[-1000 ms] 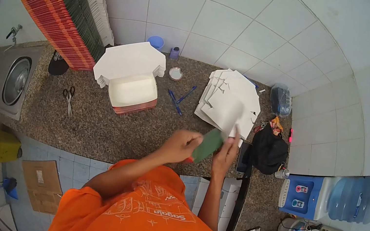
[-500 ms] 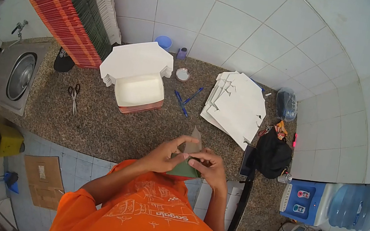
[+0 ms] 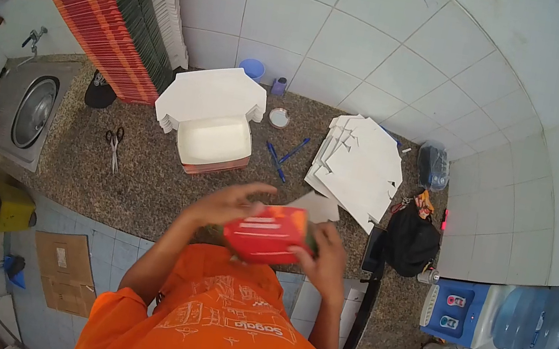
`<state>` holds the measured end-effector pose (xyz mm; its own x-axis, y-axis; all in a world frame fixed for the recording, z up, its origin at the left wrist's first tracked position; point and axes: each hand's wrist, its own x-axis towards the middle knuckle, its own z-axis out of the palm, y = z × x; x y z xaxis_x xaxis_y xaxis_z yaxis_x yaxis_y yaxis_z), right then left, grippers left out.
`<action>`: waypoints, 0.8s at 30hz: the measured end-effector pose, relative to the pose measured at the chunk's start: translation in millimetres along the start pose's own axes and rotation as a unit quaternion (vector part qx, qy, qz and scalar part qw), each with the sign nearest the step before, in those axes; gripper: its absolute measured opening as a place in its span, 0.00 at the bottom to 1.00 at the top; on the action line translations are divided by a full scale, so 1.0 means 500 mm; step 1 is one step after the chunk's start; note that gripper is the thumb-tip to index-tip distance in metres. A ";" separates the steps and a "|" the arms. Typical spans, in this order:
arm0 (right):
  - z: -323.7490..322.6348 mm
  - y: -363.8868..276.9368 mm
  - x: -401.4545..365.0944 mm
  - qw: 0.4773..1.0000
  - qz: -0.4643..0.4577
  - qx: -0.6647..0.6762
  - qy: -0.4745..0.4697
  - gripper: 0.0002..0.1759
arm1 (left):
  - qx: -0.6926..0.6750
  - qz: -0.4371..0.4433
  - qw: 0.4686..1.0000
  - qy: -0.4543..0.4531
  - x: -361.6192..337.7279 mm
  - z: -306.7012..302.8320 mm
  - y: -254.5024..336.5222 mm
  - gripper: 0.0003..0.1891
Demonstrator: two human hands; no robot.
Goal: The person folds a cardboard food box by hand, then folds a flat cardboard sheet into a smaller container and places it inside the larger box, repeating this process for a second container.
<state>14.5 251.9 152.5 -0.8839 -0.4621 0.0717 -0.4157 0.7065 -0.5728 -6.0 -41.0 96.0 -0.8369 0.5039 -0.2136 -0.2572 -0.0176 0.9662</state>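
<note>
A red cardboard box [image 3: 263, 234] with orange and white print is in front of my orange shirt, over the front edge of the counter. A pale flap [image 3: 318, 207] sticks out behind it. My right hand [image 3: 326, 259] grips the box at its right end, thumb on the red face and fingers behind. My left hand [image 3: 223, 205] is at the box's left end with its fingers stretched apart; whether it touches the box is blurred. Farther back stand nested open boxes [image 3: 214, 142] with white insides and raised lids. Flat white cardboard blanks [image 3: 361, 168] lie stacked to the right.
On the granite counter [image 3: 161, 210] are scissors [image 3: 114, 147], blue pens [image 3: 276, 161], a small round tin [image 3: 279, 118] and a black bag [image 3: 412, 235]. A tall stack of red and green cartons [image 3: 108, 25] leans at the back left, near the sink [image 3: 34, 111].
The box has turned so that its red printed face shows instead of the green side. My left hand has moved left and its fingers have spread; my right hand keeps hold.
</note>
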 end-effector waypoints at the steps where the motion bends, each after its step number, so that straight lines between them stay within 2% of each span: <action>1: -0.004 0.023 -0.005 0.998 0.042 0.051 0.025 0.34 | 0.001 0.002 1.000 0.000 -0.009 -0.024 -0.016 0.36; 2: -0.003 0.036 -0.007 0.998 0.041 0.050 0.026 0.34 | -0.135 0.044 0.989 -0.039 -0.019 -0.044 -0.032 0.40; 3: 0.000 0.046 -0.009 0.991 0.033 0.112 0.070 0.30 | -0.268 0.085 0.956 -0.077 -0.026 -0.050 -0.032 0.44; 4: 0.008 0.056 -0.011 0.978 0.025 0.174 0.113 0.28 | -0.267 0.084 0.957 -0.078 -0.028 -0.047 -0.031 0.44; 5: 0.031 0.066 -0.016 0.978 0.025 0.174 0.114 0.28 | -0.205 0.120 0.970 -0.040 -0.031 -0.039 -0.030 0.52; 6: 0.061 0.076 -0.023 0.960 0.087 0.227 0.139 0.26 | -0.142 0.157 0.977 -0.002 -0.035 -0.029 -0.026 0.59; 7: 0.082 0.086 -0.028 0.935 0.147 0.277 0.163 0.25 | -0.142 0.158 0.977 -0.001 -0.037 -0.016 -0.023 0.59; 8: 0.092 0.096 -0.030 0.936 0.146 0.276 0.162 0.25 | -0.109 0.148 0.982 0.044 -0.041 0.000 -0.022 0.53; 9: 0.100 0.103 -0.030 0.923 0.182 0.302 0.154 0.25 | -0.076 0.138 0.984 0.087 -0.043 0.008 -0.022 0.47; 10: 0.106 0.110 -0.028 0.908 0.218 0.327 0.147 0.25 | -0.075 0.139 0.983 0.088 -0.046 0.006 -0.028 0.47; 11: 0.107 0.122 -0.024 0.908 0.217 0.326 0.147 0.25 | -0.010 0.097 0.992 0.077 -0.049 0.001 -0.038 0.35; 12: 0.103 0.129 -0.015 0.959 0.153 0.168 0.169 0.24 | 0.056 0.055 0.995 0.066 -0.054 0.001 -0.030 0.23; 13: 0.101 0.133 -0.007 0.979 0.085 0.005 0.188 0.24 | 0.057 0.054 0.995 0.066 -0.061 0.008 -0.022 0.23; 14: 0.100 0.134 0.003 0.978 0.086 0.006 0.188 0.24 | 0.092 0.044 0.994 0.040 -0.067 0.021 -0.012 0.17; 15: 0.088 0.122 0.025 0.973 0.028 -0.054 0.224 0.24 | 0.126 0.035 0.991 0.015 -0.065 0.036 -0.001 0.12; 16: 0.077 0.107 0.038 0.960 -0.029 -0.113 0.255 0.24 | 0.124 0.036 0.992 0.017 -0.060 0.055 -0.003 0.12; 17: 0.072 0.081 0.039 0.961 -0.027 -0.112 0.253 0.24 | 0.120 0.057 0.991 -0.016 -0.059 0.077 -0.007 0.12; 18: 0.070 0.047 0.042 0.979 0.021 0.149 0.136 0.23 | 0.119 0.078 0.989 -0.050 -0.061 0.090 -0.013 0.13; 19: 0.069 0.026 0.047 0.916 0.063 0.397 0.010 0.22 | 0.118 0.040 0.990 -0.072 -0.057 0.096 -0.030 0.12; 20: 0.070 0.020 0.053 0.916 0.061 0.397 0.011 0.22 | 0.120 0.041 0.989 -0.072 -0.057 0.099 -0.042 0.12; 21: 0.071 0.014 0.059 0.890 0.028 0.452 0.060 0.22 | -0.033 -0.055 0.996 -0.063 -0.059 0.103 -0.047 0.12; 22: 0.072 0.005 0.064 0.857 -0.003 0.505 0.107 0.22 | -0.188 -0.149 0.969 -0.052 -0.062 0.106 -0.054 0.12; 24: 0.063 -0.012 0.085 0.850 -0.003 0.516 0.102 0.23 | -0.194 -0.176 0.964 -0.053 -0.055 0.110 -0.069 0.14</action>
<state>-14.0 210.9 133.2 -0.9451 -0.2872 0.1560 -0.1030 -0.1914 -0.9761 52.3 -6.8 76.3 -0.6153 0.6232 -0.4828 -0.6949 -0.1396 0.7054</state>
